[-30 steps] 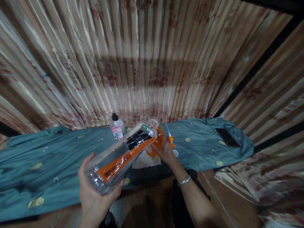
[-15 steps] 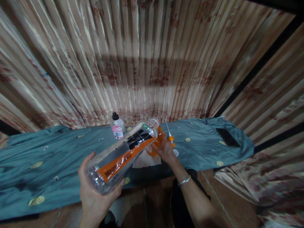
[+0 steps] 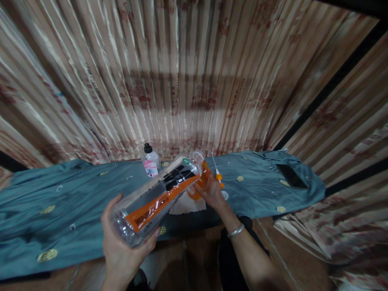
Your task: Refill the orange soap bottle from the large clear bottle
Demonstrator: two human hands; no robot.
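My left hand [image 3: 127, 250] is wrapped round the base of a large clear plastic bottle [image 3: 151, 204] with an orange and black label. The bottle is tilted, its open mouth up and to the right, above an orange bottle [image 3: 194, 193]. My right hand [image 3: 211, 189] grips that orange see-through bottle by its side. Whether the two mouths touch, I cannot tell. A white cloth or paper [image 3: 184, 206] lies beneath the orange bottle. Just right of my right hand lie an orange and white pump top [image 3: 218, 177] with a thin tube and a white round cap [image 3: 224, 195].
A clear bottle with a black cap and pink label [image 3: 150, 166] stands at the back. A black phone [image 3: 291, 176] lies on the right of the green patterned cloth [image 3: 75, 202]. Behind rises a pleated curtain [image 3: 194, 81]; dark poles [image 3: 330, 85] frame the right side.
Almost nothing differs. Both hands hold their bottles in nearly the same pose; the whole view has shifted very slightly.
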